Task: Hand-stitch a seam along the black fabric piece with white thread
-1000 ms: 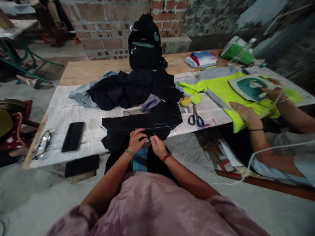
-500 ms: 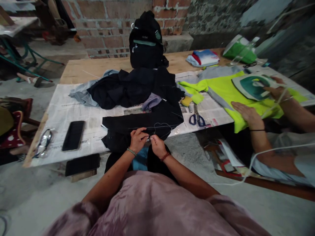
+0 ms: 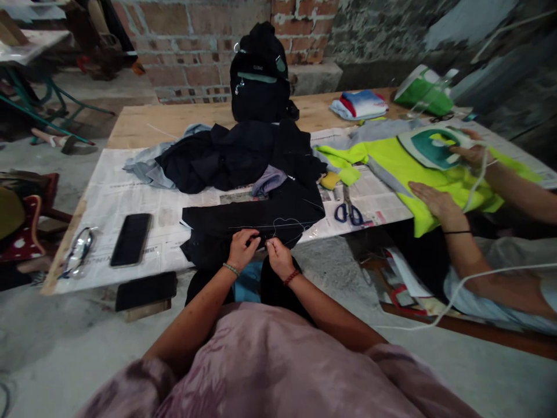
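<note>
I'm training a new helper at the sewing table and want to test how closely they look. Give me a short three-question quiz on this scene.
1. True or false: both of the wearer's hands, left hand and right hand, pinch at the black cloth at the table's near edge.
2. What does the co-worker's hand grip over the yellow garment? A) scissors B) iron C) phone
3. Which tool lies on the newspaper between the black cloth and the yellow garment?

Key: 1 true; 2 B, the iron; 3 the scissors.
</note>
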A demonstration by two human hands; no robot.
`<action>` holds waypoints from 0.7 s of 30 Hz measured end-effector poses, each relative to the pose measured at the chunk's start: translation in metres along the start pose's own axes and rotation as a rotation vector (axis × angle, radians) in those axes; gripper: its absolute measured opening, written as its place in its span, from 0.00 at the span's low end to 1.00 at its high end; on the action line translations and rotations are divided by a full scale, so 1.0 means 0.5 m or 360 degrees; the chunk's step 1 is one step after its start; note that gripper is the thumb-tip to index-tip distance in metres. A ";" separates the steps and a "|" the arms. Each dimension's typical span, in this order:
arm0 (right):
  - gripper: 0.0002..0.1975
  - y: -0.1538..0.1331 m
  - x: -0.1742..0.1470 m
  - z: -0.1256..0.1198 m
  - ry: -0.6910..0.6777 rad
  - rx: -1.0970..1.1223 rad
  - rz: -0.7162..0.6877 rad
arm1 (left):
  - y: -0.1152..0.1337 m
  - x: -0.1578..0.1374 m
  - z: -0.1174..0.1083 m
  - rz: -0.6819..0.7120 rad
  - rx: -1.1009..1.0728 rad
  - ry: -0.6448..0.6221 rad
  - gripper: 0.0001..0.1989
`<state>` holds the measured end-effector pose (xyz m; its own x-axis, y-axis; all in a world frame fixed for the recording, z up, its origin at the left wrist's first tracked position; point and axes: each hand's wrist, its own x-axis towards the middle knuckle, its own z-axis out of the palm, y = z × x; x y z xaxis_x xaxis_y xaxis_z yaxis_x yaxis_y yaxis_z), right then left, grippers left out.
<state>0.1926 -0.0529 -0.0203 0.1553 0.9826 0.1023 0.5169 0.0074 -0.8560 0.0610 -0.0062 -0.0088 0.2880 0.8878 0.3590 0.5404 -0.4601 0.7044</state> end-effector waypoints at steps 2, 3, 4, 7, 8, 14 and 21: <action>0.13 0.001 -0.003 0.000 -0.0006 -0.0012 0.0001 | -0.001 0.000 0.006 -0.0020 0.0040 0.0001 0.09; 0.13 0.001 -0.004 0.001 -0.0009 -0.0013 0.0002 | -0.001 0.000 0.009 -0.0014 0.0069 -0.0013 0.08; 0.13 0.002 -0.006 0.001 -0.0011 -0.0012 0.0002 | -0.001 0.000 0.012 -0.0002 0.0094 -0.0027 0.06; 0.12 0.003 -0.011 0.003 -0.0008 -0.0012 -0.0009 | 0.000 -0.002 0.017 0.0021 0.0140 -0.0049 0.05; 0.12 0.004 -0.012 0.004 -0.0008 -0.0021 -0.0011 | 0.000 -0.002 0.017 0.0024 0.0149 -0.0053 0.05; 0.12 0.000 -0.004 0.006 -0.0015 -0.0079 0.0001 | -0.005 -0.004 0.016 0.0091 0.0202 -0.0165 0.06; 0.12 -0.008 0.013 0.003 -0.0005 -0.0002 0.0019 | -0.004 -0.001 0.002 0.0135 0.0127 -0.0216 0.08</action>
<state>0.1905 -0.0464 -0.0171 0.1589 0.9831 0.0905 0.5158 -0.0045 -0.8567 0.0604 -0.0056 -0.0107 0.4363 0.8390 0.3251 0.5693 -0.5372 0.6224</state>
